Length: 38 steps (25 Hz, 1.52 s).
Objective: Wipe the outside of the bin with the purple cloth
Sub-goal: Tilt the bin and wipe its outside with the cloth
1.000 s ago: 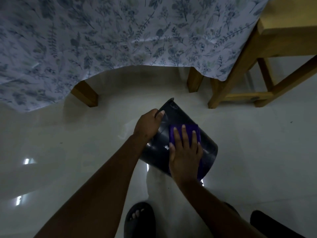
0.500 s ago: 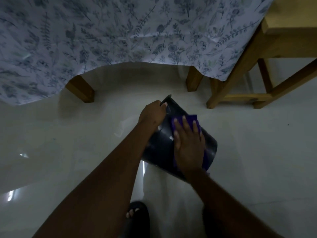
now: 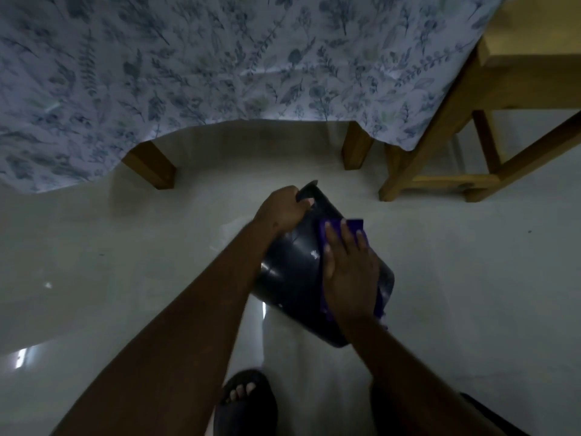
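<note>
L hand (image 3: 281, 207): fingers curled shut over the far rim of the dark glossy plastic bin (image 3: 294, 265), thumb side toward the camera, gripping it. R hand (image 3: 349, 272): flat, palm down, fingers (image 3: 331, 239) stretched out and slightly spread, pressing the purple cloth (image 3: 353, 225) against the bin's upper outer wall. Not pinching the cloth, just holding it down. Cloth shows past the fingertips at the far end and as strips along both sides of the hand.

Bin sits tilted, mouth pointing away from the person toward the table, base nearer the camera; whether it touches the pale glossy tile floor (image 3: 125, 262) can't be told. Inside of the bin not visible, contents unknown.

Room: open floor on L and R of the bin, esp. wide to the L. Ahead, a white floral-print tablecloth (image 3: 220, 64) hangs down over wooden table legs (image 3: 151, 166), just beyond the bin's rim. Wooden chair frame (image 3: 456, 127) at far R, apart from the bin. Foot in a dark sandal (image 3: 245, 401) near the bottom edge, below the bin and between the forearms.
</note>
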Motion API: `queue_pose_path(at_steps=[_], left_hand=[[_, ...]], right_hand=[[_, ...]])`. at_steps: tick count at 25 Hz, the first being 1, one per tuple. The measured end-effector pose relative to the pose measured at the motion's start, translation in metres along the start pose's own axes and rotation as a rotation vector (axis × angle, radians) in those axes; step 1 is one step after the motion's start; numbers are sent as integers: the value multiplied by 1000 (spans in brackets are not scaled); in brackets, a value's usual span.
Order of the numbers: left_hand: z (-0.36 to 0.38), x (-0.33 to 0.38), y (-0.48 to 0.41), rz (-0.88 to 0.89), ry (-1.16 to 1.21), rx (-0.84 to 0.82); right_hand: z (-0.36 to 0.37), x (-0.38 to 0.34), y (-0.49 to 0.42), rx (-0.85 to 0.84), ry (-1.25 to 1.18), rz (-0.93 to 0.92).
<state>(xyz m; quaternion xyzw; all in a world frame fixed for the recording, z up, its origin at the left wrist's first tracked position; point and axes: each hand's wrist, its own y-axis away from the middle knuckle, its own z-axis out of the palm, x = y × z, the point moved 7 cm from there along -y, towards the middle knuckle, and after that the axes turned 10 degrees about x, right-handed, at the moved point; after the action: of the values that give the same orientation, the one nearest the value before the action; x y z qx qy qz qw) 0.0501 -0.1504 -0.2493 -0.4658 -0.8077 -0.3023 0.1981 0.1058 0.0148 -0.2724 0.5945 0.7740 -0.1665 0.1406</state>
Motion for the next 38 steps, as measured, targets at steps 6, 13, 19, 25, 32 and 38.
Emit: queue_pose_path(at_steps=[6, 13, 19, 25, 32, 38], left_hand=[[-22, -37, 25, -32, 48, 136], [-5, -30, 14, 73, -38, 146], [-6, -29, 5, 36, -90, 140], [-9, -28, 5, 98, -60, 151], [1, -33, 10, 73, -73, 128], [-11, -24, -5, 59, -59, 158]], right_hand=[[1, 5, -17, 5, -104, 113], [7, 2, -8, -59, -125, -17], [-4, -13, 46, 38, -68, 19], [7, 4, -30, -35, -123, 132], [6, -26, 58, 2, -72, -91], [2, 4, -35, 0, -219, 197]])
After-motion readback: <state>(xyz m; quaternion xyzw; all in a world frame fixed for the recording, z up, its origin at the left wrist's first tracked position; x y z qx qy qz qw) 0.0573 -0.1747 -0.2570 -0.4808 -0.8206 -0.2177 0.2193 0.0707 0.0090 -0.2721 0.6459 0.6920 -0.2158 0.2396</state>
